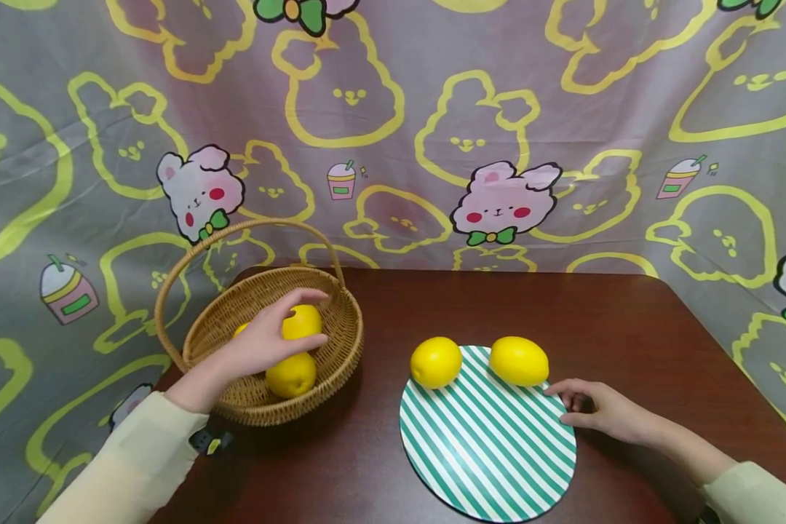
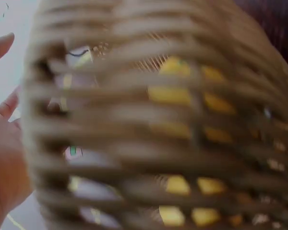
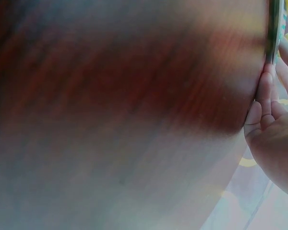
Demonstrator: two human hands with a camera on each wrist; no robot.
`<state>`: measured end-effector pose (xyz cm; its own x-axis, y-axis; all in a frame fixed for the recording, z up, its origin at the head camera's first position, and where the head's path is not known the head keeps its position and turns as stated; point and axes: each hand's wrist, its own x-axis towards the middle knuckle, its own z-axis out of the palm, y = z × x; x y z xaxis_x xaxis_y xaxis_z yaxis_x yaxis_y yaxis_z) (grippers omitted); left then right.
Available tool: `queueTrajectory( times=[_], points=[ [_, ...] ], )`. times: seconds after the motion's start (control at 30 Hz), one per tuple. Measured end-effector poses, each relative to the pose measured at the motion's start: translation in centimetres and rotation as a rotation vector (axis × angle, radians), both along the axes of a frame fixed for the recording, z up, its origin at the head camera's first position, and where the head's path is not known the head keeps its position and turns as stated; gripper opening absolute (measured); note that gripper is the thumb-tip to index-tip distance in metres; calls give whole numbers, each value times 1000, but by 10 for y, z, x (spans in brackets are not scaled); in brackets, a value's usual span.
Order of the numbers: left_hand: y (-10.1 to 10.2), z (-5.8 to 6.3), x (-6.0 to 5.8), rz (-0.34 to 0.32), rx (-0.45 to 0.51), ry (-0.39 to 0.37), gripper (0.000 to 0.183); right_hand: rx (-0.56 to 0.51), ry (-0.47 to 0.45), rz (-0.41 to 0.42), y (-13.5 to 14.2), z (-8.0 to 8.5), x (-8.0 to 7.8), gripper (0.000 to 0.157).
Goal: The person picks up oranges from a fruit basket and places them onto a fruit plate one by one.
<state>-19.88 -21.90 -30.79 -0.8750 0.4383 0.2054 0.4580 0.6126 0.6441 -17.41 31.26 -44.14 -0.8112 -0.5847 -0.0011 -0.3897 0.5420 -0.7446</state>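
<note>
My left hand (image 1: 268, 336) reaches into the wicker basket (image 1: 350, 342), thumb and fingers spread in a wide curve beside a lemon (image 1: 303, 320). A lower lemon (image 1: 291, 375) lies below the thumb; another lemon (image 1: 240, 329) is mostly hidden behind the hand. Basket weave (image 2: 134, 112) fills the left wrist view. My right hand (image 1: 596, 411) rests at the right rim of a round green-and-white striped board (image 1: 491, 444), thumb and forefinger at its edge. On the board's far side lie a left lemon (image 1: 436, 362) and a right lemon (image 1: 519, 361), the right one near my forefinger.
The basket's tall arched handle (image 1: 255, 224) rises over its opening. Everything stands on a dark reddish-brown table (image 1: 583, 313) with rounded far corners. A grey curtain (image 1: 406, 73) with cartoon prints hangs behind the table and along both sides.
</note>
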Motion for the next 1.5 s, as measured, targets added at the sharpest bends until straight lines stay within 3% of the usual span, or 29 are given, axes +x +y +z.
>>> queueTrajectory(
  times=[0.5, 1.07, 1.27, 1.5],
  points=[
    [-35, -6, -8, 59, -9, -29, 55, 3, 7, 2, 2, 1, 0, 39],
    [-54, -17, -15, 98, -69, -79, 62, -5, 10, 4, 0, 0, 1, 38],
    [-57, -21, -16, 68, -95, -102, 66, 4, -2, -7, 0, 0, 0, 39],
    [-60, -27, -16, -39, -113, -145, 62, 1, 7, -2, 1, 0, 0, 38]
  ],
)
